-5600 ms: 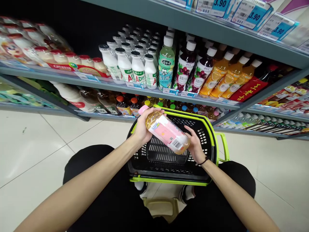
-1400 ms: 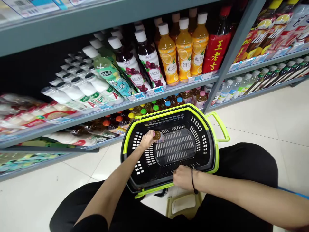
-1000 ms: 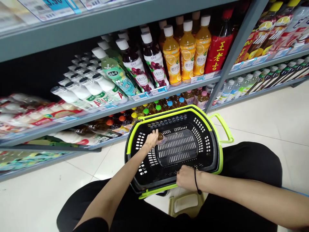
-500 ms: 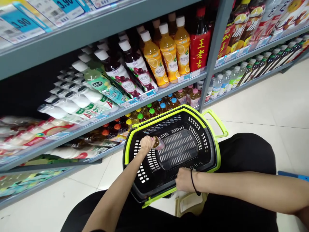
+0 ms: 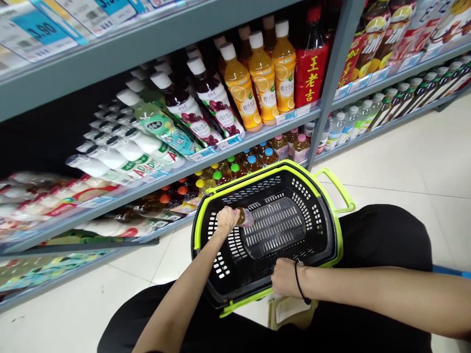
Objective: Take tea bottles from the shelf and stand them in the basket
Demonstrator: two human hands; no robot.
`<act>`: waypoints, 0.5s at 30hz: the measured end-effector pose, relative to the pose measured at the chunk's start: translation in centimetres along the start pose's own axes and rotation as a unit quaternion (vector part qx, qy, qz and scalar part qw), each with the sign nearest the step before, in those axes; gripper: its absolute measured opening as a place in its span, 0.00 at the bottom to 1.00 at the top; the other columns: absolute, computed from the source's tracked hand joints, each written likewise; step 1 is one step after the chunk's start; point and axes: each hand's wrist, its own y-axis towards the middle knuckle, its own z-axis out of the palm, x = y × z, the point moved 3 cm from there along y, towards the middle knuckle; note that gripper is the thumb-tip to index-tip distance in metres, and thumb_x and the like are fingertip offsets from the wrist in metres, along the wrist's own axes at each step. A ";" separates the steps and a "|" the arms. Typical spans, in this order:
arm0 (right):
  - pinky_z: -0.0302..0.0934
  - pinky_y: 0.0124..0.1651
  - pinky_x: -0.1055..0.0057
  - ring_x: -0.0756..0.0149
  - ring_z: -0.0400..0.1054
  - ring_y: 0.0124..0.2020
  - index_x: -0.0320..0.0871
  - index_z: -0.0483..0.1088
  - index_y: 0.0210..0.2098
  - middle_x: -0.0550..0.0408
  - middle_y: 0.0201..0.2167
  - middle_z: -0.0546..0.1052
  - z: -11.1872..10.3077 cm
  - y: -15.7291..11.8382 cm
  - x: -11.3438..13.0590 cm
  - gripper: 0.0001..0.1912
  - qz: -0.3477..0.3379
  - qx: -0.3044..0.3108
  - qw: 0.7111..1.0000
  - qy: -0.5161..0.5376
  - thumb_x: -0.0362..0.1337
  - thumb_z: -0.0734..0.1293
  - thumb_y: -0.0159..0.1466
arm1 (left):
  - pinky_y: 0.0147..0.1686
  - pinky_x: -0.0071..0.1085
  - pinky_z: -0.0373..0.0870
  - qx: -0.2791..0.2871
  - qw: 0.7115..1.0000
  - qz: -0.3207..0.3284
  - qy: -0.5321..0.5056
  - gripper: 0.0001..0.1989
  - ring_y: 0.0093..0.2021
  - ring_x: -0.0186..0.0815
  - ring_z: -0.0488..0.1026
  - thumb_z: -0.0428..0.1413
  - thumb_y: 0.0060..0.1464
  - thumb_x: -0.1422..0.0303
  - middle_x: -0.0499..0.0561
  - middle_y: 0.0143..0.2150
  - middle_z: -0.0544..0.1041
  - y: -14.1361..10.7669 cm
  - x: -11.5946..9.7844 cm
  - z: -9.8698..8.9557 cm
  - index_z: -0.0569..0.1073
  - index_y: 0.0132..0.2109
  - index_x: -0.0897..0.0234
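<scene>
A black shopping basket (image 5: 257, 282) with lime-green handles is between my knees, its slotted bottom facing me. Inside it, toward the left end, my left hand (image 5: 227, 219) is closed around the top of a small drink bottle (image 5: 245, 217) with amber contents and a pinkish label. The bottle tilts down toward the basket floor; its cap is hidden by my fingers. My right hand (image 5: 285, 277), with a dark band at the wrist, is wrapped over the near rim and the green handle lying along it.
Shelves rise ahead, with orange juice bottles (image 5: 241, 93), grape drink bottles (image 5: 217, 108) and white milk-drink bottles (image 5: 121, 152). Small bottles with coloured caps (image 5: 235, 171) stand on the low shelf just behind the basket. A green wheel-end handle (image 5: 340, 191) juts right over the tiled floor (image 5: 397, 166).
The view has shifted slightly, so everything sits a little further right. My left hand still holds the bottle inside the basket, and my right hand stays on the near rim.
</scene>
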 end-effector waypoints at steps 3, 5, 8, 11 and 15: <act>0.64 0.31 0.66 0.55 0.80 0.35 0.38 0.81 0.32 0.47 0.32 0.83 0.2 0.2 -0.1 0.06 -0.003 0.000 1.000 -0.006 0.26 0.71 0.65 | 0.52 0.52 0.73 -0.017 0.994 -0.103 0.041 0.29 0.51 0.50 0.76 0.48 0.69 0.49 0.66 0.50 0.77 -0.2 -0.7 0.3 0.69 0.60 0.71; 0.63 0.31 0.66 0.56 0.80 0.35 0.38 0.80 0.33 0.47 0.32 0.82 0.6 0.2 -0.4 0.07 -0.007 -0.011 1.000 -0.011 0.26 0.70 0.65 | 0.51 0.48 0.74 -0.020 0.987 -0.151 0.056 0.29 0.50 0.47 0.78 0.46 0.71 0.50 0.65 0.49 0.77 -0.6 -1.1 0.5 0.69 0.61 0.73; 0.64 0.33 0.65 0.54 0.80 0.37 0.37 0.80 0.37 0.44 0.35 0.82 1.3 0.1 -0.7 0.04 -0.009 -0.027 1.000 -0.010 0.28 0.71 0.62 | 0.53 0.45 0.74 -0.006 0.982 -0.177 0.061 0.30 0.51 0.45 0.78 0.48 0.71 0.49 0.64 0.52 0.78 -1.5 -1.7 0.3 0.68 0.63 0.73; 0.66 0.38 0.61 0.47 0.79 0.40 0.32 0.80 0.42 0.38 0.38 0.82 1.7 -0.1 -1.3 0.15 0.017 -0.016 1.000 0.006 0.40 0.75 0.63 | 0.53 0.44 0.74 0.025 0.982 -0.181 0.049 0.33 0.52 0.45 0.78 0.51 0.68 0.46 0.64 0.53 0.78 -2.6 -1.9 -0.7 0.68 0.64 0.72; 0.67 0.43 0.59 0.43 0.79 0.41 0.32 0.80 0.42 0.36 0.38 0.81 0.3 -1.8 -4.8 0.28 0.132 -0.055 0.989 0.049 0.53 0.61 0.75 | 0.53 0.45 0.75 0.059 0.984 -0.167 0.032 0.33 0.53 0.44 0.78 0.55 0.65 0.45 0.63 0.55 0.78 -4.0 -1.2 -4.1 0.72 0.61 0.70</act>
